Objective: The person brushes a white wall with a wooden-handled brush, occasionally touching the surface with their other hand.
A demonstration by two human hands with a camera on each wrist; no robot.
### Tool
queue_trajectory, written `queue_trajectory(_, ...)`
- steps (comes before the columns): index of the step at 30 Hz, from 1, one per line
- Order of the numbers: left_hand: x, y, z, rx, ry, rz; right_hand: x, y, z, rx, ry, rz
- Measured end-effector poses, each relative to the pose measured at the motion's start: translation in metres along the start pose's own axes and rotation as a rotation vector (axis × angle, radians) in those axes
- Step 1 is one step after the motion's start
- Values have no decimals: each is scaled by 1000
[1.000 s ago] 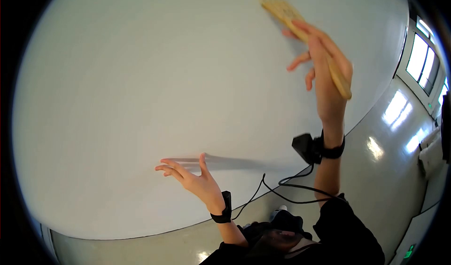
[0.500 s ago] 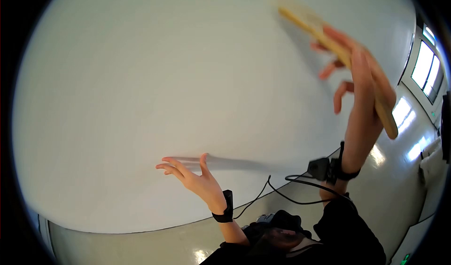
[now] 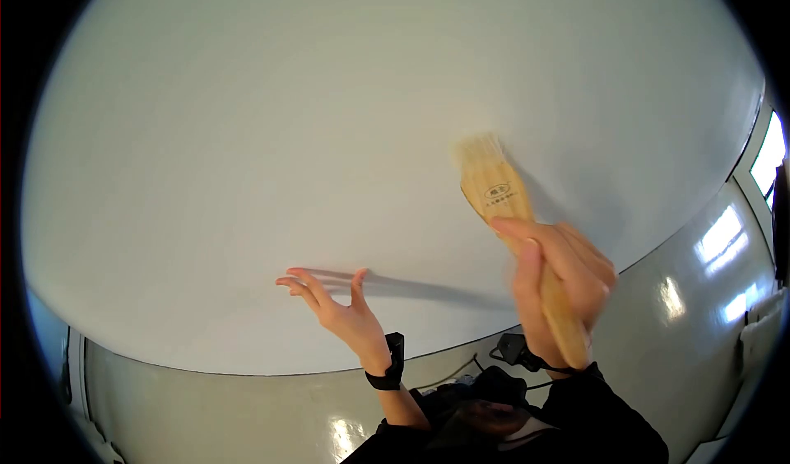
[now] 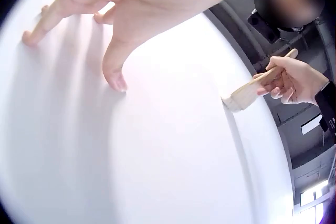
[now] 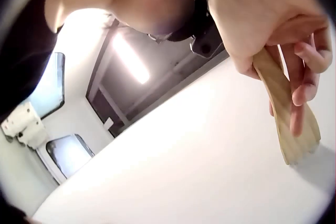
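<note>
A wooden flat brush (image 3: 498, 191) with pale bristles and a small dark stamp is gripped by my right hand (image 3: 573, 268), thumb and fingers closed about its handle. Its bristles meet the broad white surface (image 3: 247, 159), as the left wrist view also shows. The handle's end sticks out past the palm, toward the wrist. Left of it, my left hand (image 3: 354, 324) has its fingers spread and straight. In the left wrist view its thumb (image 4: 116, 71) and fingertips touch the white surface, casting long shadows.
Black cameras are strapped to both wrists, with a black cable (image 3: 448, 375) near the body. Beyond the surface's curved near edge lies a shiny pale floor (image 3: 222, 415). A bright window (image 3: 769, 158) stands at the far right.
My right hand has first swung right, then come down toward the body with the brush. The bristles have gone from the top of the view to its middle. My left hand has barely moved.
</note>
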State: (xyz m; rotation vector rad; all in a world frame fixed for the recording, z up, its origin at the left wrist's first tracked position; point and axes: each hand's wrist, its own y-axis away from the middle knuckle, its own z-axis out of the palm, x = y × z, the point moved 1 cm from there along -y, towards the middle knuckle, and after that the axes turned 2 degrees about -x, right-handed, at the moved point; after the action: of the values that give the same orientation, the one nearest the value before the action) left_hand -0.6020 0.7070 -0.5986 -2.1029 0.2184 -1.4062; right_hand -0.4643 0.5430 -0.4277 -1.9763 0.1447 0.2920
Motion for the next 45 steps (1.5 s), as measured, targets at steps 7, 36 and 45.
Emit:
queue_trajectory(7, -2, 1, 1, 22, -1, 12, 2, -81, 11, 302, -273, -313)
queue_trajectory(36, 32, 15, -31, -431, -224, 118, 117, 159, 37, -286, -365, 660)
queue_trajectory(45, 34, 35, -6, -70, -322, -38, 159, 99, -56, 269, -379, 465)
